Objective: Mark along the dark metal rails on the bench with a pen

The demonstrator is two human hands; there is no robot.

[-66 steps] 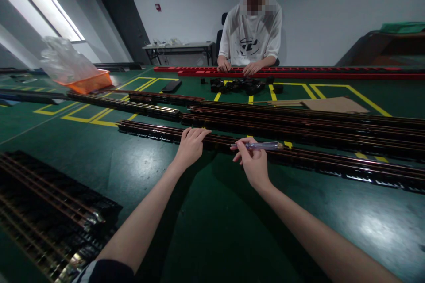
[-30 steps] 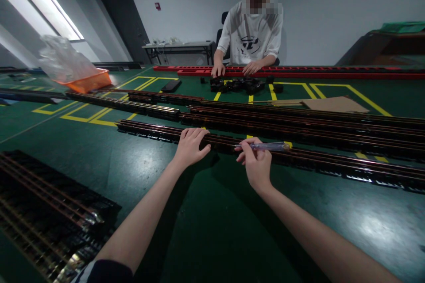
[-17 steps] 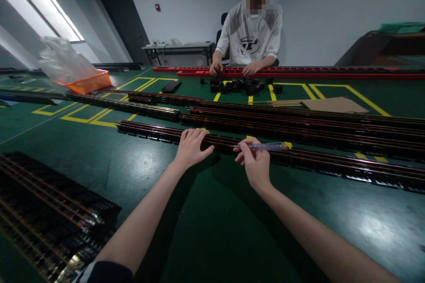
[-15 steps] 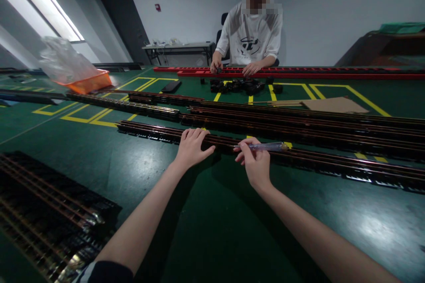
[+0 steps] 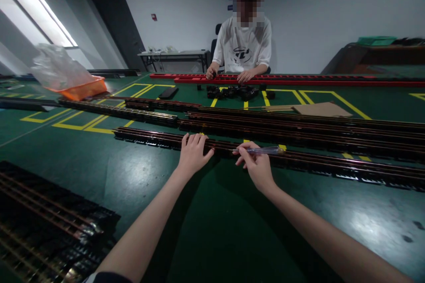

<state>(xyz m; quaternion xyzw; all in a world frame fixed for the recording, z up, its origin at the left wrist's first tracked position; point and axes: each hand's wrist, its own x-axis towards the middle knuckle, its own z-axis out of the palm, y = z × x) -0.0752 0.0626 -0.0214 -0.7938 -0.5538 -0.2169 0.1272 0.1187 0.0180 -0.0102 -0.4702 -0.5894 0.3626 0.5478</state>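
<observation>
Near rails point(image 5: 55, 210): a dark bundle at the person's side of the left grip, well off to its left, running out of view.
Worktop point(image 5: 209, 234): green, marked with yellow lines, spread beneath both grips.
Right hand point(image 5: 259, 168): grip narrow, thumb and fingers closed around a slim screwdriver.
Screwdriver point(image 5: 265, 151): clear handle pointing right of the right grip, metal tip poking out left; whether the tip touches anything cannot be told.
Left hand point(image 5: 193, 152): grip wide, fingers spread and thumb apart, laid on the front rail.
Front rail point(image 5: 318, 163): long and dark with coppery strips, under the left grip and passing beneath the right one, reaching beyond both sideways.
Rear rails point(image 5: 299, 130): similar lengths, just beyond both grips.
Cardboard point(image 5: 322, 109): flat, past the rear rails, right of the right grip.
Basket point(image 5: 79, 90): orange, holding a clear plastic bag point(image 5: 56, 66), far left of the left grip.
Black parts point(image 5: 232, 93): small, heaped beyond both grips.
Red rails point(image 5: 299, 82): farther out, beyond the heap.
Co-worker point(image 5: 242, 51): white shirt, seated opposite both grips, hands at the red rails.
</observation>
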